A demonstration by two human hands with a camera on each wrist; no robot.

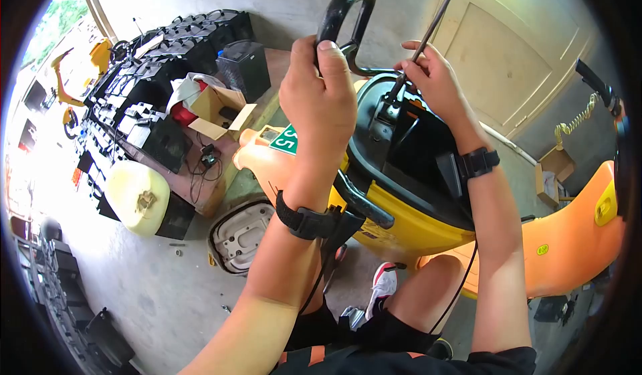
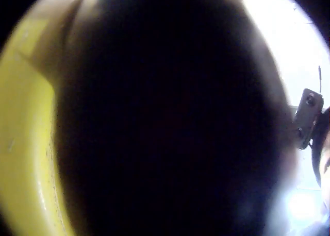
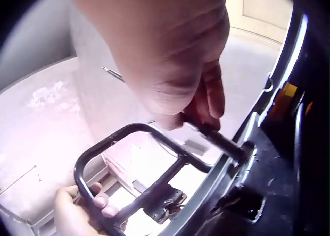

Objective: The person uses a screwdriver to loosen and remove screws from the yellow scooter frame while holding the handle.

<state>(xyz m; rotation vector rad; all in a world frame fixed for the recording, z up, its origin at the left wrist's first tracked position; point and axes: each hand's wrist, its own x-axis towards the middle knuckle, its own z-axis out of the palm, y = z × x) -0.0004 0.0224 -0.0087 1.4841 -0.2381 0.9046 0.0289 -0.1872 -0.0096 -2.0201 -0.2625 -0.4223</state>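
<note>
My left hand (image 1: 317,94) grips the tube of a black metal rack (image 3: 82,161) at the tail of a yellow scooter body (image 1: 408,228). With the fingers and thumb of my right hand (image 1: 438,84) I pinch a long, thin metal rod tool (image 1: 441,12). Its lower end reaches a metal bracket (image 1: 383,122) beside the black compartment (image 1: 438,149) in the scooter. In the right wrist view, the thick end of the rod meets the rim next to the rack. The left wrist view is mostly dark, with yellow bodywork (image 2: 26,133) along its left side.
Rows of black batteries (image 1: 167,60) and an open cardboard box (image 1: 231,111) sit at the left. An upturned seat (image 1: 241,234) lies on the floor. Orange bodywork (image 1: 562,248) extends to the right, and a door (image 1: 521,47) stands behind.
</note>
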